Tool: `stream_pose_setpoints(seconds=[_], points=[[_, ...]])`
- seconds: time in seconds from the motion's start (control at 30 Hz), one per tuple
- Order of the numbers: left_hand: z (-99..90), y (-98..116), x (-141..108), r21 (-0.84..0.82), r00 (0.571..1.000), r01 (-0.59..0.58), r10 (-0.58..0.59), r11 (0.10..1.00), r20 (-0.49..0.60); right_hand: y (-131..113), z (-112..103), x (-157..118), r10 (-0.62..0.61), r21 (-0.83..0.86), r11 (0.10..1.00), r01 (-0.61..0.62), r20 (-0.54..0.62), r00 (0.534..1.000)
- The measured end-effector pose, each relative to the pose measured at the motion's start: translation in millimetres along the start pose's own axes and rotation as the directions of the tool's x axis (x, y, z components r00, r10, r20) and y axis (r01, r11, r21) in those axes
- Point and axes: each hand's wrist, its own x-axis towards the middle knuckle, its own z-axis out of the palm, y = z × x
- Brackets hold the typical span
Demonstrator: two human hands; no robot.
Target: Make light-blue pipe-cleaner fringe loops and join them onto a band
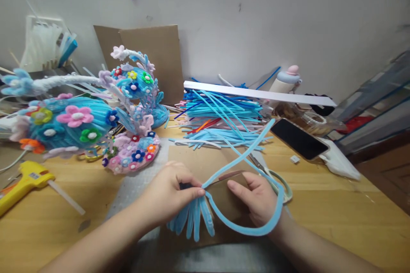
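My left hand (169,192) pinches a fan of light blue loops (192,219) shut between thumb and fingers, just in front of the cardboard (205,162). My right hand (256,200) rests loosely curled on the cardboard, a long blue stem (250,230) looping around its wrist; whether it grips anything, I cannot tell. Scissors (272,177) lie just right of the cardboard, the stem pile (221,115) behind it.

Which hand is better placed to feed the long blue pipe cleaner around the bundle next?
Right, probably. The right hand lies inside the loose loop of the pipe cleaner, fingers open, free to guide it. The left hand is pinching the bundle and would have to let go.
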Motion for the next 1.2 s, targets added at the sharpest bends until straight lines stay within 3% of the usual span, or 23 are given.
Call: stream_pose_setpoints(seconds=[0.13, 0.27, 0.6, 0.77, 0.97, 1.07, 1.2], points=[[-0.4, -0.6, 0.5, 0.043, 1.000, -0.020, 0.019, 0.999, 0.017, 3.0, -0.5, 3.7, 0.058, 0.054, 0.997, -0.059, 0.015, 0.998], [0.5, 0.6, 0.0, 0.079, 0.999, -0.033, 0.033, 0.996, 0.002, 6.6, -1.1, 5.4, 0.038, 0.078, 0.996, -0.038, 0.004, 0.999], [0.3, -0.3, -0.4, 0.015, 1.000, 0.012, -0.012, 1.000, -0.014, 1.0, -0.4, 2.7, 0.036, 0.049, 0.998, -0.037, 0.011, 0.999], [-0.2, -1.6, 0.4, -0.127, 0.999, 0.047, -0.043, 0.991, 0.030, -0.9, 2.7, 3.0, 0.117, 0.138, 0.983, -0.122, 0.047, 0.992], [-1.4, -5.1, 0.9, -0.392, 0.970, 0.203, -0.130, 0.898, 0.203, -8.1, 2.1, 4.7, 0.113, 0.280, 0.950, -0.139, 0.106, 0.988], [-0.8, -7.2, 0.6, -0.440, 0.955, 0.265, -0.171, 0.858, 0.241, -11.4, 2.1, 4.8, 0.130, 0.329, 0.931, -0.161, 0.116, 0.985], [-0.4, -6.5, 1.1, -0.414, 0.956, 0.278, -0.204, 0.867, 0.213, -14.7, 4.4, 4.2, 0.119, 0.322, 0.933, -0.162, 0.151, 0.981]])
